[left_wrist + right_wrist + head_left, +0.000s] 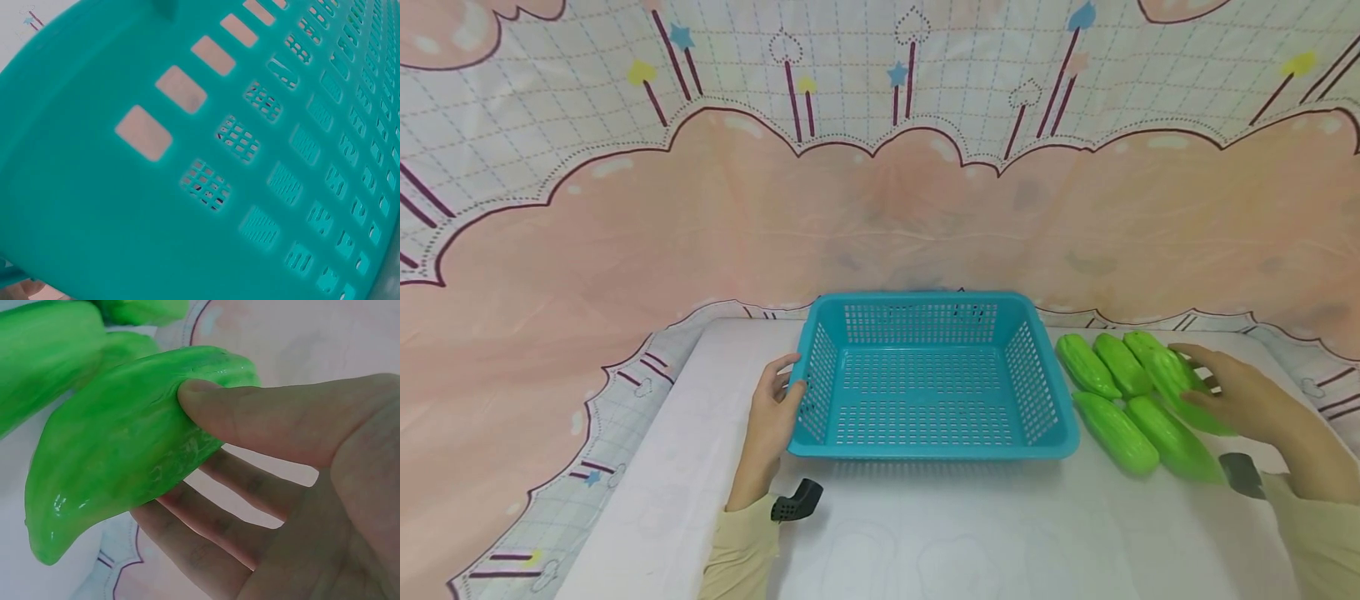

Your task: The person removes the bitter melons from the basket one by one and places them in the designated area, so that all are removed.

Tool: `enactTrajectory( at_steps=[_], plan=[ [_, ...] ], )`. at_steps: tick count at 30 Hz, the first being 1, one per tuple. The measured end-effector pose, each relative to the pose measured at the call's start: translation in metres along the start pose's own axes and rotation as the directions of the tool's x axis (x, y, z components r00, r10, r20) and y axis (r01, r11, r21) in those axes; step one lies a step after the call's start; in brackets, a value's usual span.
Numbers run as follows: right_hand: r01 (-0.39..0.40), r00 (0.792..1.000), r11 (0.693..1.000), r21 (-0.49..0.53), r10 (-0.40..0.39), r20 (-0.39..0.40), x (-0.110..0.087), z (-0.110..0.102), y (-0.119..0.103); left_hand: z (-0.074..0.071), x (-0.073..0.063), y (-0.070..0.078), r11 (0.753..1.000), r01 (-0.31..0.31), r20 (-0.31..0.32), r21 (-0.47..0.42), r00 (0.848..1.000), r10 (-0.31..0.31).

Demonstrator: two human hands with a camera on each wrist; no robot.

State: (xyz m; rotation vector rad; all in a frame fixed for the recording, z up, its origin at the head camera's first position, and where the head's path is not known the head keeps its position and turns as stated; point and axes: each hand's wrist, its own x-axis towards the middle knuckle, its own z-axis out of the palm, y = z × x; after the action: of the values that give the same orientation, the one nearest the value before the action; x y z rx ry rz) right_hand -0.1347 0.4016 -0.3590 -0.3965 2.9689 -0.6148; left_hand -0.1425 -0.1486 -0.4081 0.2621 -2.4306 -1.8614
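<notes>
A turquoise plastic basket (925, 451) with slotted walls stands at the middle of the table, with nothing inside it. My left hand (772, 408) grips its left rim, the thumb near the top edge and the fingers along the outer side. The slotted wall of the basket (81, 206) fills the left wrist view. At the right, my right hand (1247, 392) holds a glossy green cucumber-shaped vegetable (125, 444). Its thumb presses on the upper side and the fingers lie beneath. Several similar green vegetables (1116, 433) lie beside it, close to the basket's right side.
A white cloth covers the table (925, 542). Behind it hangs a peach and white patterned curtain (880, 208), close to the basket's far rim. Dark wrist-worn devices (799, 500) sit at both cuffs.
</notes>
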Motion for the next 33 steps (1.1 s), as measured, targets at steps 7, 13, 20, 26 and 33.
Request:
enactTrajectory(
  at_steps=[7, 13, 20, 26, 33],
  plan=[
    [-0.034, 0.999, 0.999, -0.020, 0.034, 0.024, -0.006, 0.004, 0.010, 0.000, 0.001, -0.002, 1.000, -0.005, -0.002, 0.002, 1.000, 0.005],
    [-0.049, 0.998, 0.999, -0.024, 0.049, 0.036, -0.011, 0.008, 0.019, 0.000, 0.001, -0.003, 1.000, -0.012, -0.011, 0.010, 1.000, 0.012],
    [-0.063, 0.997, 0.998, -0.019, 0.063, 0.052, -0.016, 0.012, 0.027, 0.000, 0.001, -0.003, 1.000, -0.009, -0.008, 0.004, 1.000, 0.009],
    [-0.076, 0.995, 0.997, -0.026, 0.078, 0.063, -0.019, 0.014, 0.033, 0.001, 0.002, -0.003, 1.000, -0.012, -0.010, 0.001, 1.000, 0.012],
    [-0.078, 0.995, 0.997, -0.027, 0.080, 0.067, -0.020, 0.017, 0.037, 0.000, 0.002, -0.004, 1.000, -0.016, -0.012, 0.000, 1.000, 0.016]
  ],
)
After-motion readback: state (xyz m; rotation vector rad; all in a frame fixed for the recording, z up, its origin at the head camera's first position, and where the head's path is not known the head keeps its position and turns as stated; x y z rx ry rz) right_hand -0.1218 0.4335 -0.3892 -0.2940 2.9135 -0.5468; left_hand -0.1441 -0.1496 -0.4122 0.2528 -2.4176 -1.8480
